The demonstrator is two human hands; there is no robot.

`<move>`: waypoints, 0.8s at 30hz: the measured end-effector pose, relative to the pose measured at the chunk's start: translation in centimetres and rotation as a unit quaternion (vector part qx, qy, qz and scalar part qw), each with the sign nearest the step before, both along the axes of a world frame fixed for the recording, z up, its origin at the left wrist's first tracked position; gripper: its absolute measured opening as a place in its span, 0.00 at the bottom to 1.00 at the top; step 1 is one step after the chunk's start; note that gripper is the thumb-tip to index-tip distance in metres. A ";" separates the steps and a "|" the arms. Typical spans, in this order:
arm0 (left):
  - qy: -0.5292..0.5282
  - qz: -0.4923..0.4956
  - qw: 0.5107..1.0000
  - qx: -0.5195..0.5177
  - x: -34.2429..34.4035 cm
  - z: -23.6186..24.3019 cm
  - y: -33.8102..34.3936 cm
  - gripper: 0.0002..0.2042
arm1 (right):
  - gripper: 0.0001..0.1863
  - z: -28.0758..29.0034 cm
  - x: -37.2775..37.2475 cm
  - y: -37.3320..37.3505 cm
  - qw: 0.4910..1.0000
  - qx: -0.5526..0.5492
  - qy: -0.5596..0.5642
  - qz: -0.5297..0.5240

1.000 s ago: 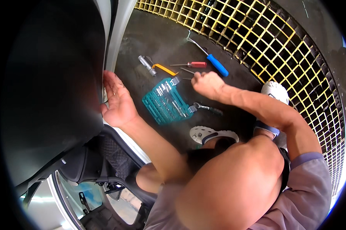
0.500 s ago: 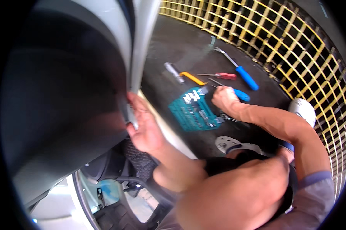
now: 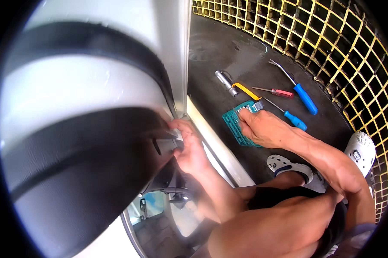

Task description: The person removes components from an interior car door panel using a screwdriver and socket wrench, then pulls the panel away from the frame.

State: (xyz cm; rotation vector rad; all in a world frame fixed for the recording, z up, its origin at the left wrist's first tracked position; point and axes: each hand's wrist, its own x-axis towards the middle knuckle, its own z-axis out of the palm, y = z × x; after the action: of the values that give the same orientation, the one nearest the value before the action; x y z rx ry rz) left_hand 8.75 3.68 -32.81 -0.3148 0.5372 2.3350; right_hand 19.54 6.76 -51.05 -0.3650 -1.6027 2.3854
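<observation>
The fingers of my left hand are closed round the edge of the dark car door panel, by a small pale piece partly hidden under them. My right hand lies over a teal bit case on the floor, its fingers curled down onto the bits. Whatever those fingertips pinch is hidden. Just beyond that hand are a blue-handled screwdriver and an orange-yellow strip-shaped tool.
A silver flashlight, a red-handled screwdriver and a blue-handled tool with a bent tip lie on the dark floor. A yellow grating curves behind them. White clogs are on my feet. A pale sill runs between my hands.
My right hand has moved from the case's right side onto its bits, now covering much of it. My left hand keeps its hold at the door edge. The whole view has shifted.
</observation>
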 end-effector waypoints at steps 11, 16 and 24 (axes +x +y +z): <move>0.020 0.028 0.999 -0.041 0.2 0.7 -0.6 0.38 | 0.06 3.9 -0.7 5.2 0.920 -0.001 0.264 -0.290; -0.015 0.043 0.999 -0.029 0.8 0.9 -0.4 0.38 | 0.05 4.4 -3.7 5.3 0.887 0.048 0.272 -0.371; 0.007 0.022 1.000 -0.021 0.1 1.0 -1.3 0.33 | 0.05 4.4 -6.0 5.8 0.856 0.085 0.291 -0.420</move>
State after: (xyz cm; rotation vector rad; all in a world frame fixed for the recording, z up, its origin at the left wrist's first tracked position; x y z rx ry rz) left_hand 8.87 2.41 -31.85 -0.3324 0.5917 2.3723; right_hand 13.50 12.54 -46.67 -0.2048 -1.0379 1.4684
